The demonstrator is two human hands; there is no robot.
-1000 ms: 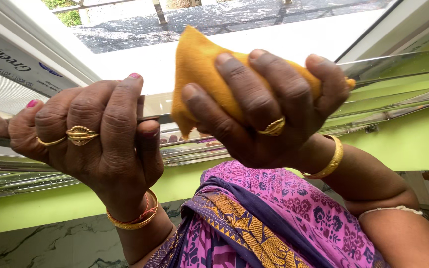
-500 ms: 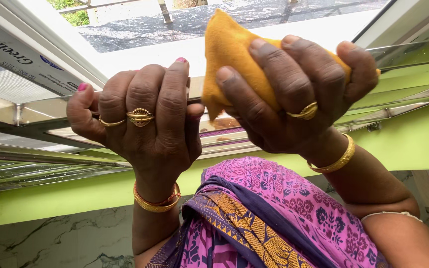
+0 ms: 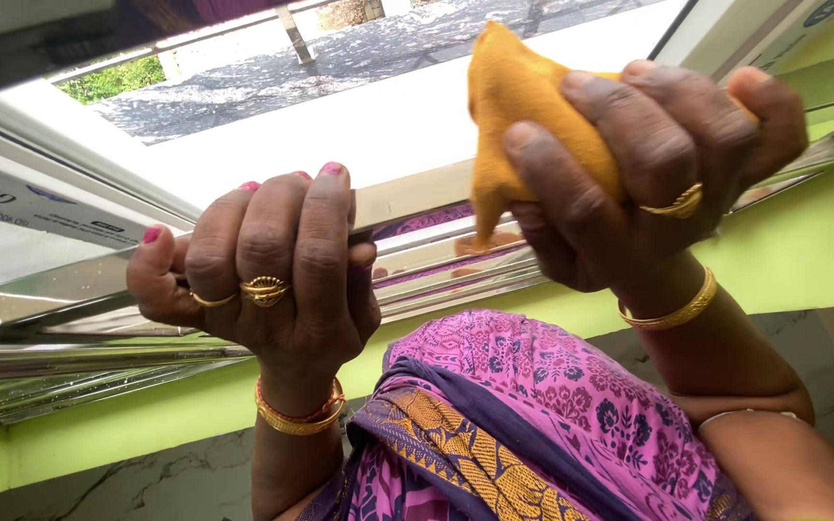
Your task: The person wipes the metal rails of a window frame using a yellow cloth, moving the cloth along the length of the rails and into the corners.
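Note:
My left hand [image 3: 263, 280] is closed around the near edge of a shiny flat steel piece [image 3: 60, 289] that runs across the view and is seen almost edge-on. My right hand [image 3: 649, 183] grips a bunched yellow cloth [image 3: 523, 106] and presses it onto the same steel piece, to the right of my left hand. The two hands are about a hand's width apart. The cloth's lower corner hangs over the steel edge. Both hands wear gold rings and bangles.
A white-framed window [image 3: 378, 125] lies behind the hands, showing a dark paved surface and some greenery outside. A light green wall [image 3: 803, 251] runs below the steel piece. A pink and purple patterned garment [image 3: 533, 415] fills the lower middle. Marbled stone [image 3: 147, 482] shows at the lower left.
My right hand with the yellow cloth has slid to the right along the steel piece. My left hand has shifted right, then slightly down, and the steel piece now tilts up to the right.

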